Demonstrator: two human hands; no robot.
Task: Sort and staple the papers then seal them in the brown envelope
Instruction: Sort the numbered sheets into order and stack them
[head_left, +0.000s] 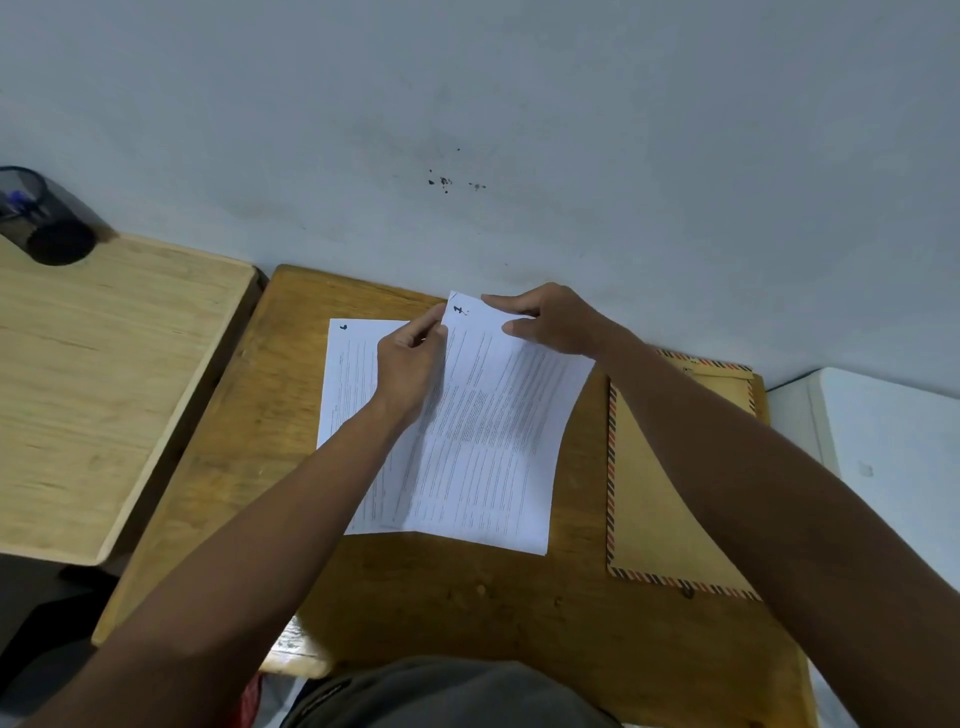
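Sorting is under way: the left hand and right hand pinch the top sheet by its far corners above another page; nothing looks stapled; the envelope lies unfilled beside them on the desk.

The light is soft, even and rather dim, with a cool grey cast on the wall. Shadows are faint: a soft dark band lies on the counter under the near edge of the papers, and another falls beside the pen holder at the far left. No glare shows on any surface. The wide lens bends straight edges outward near the borders. The printed text is too small to read, and the corners look slightly soft.
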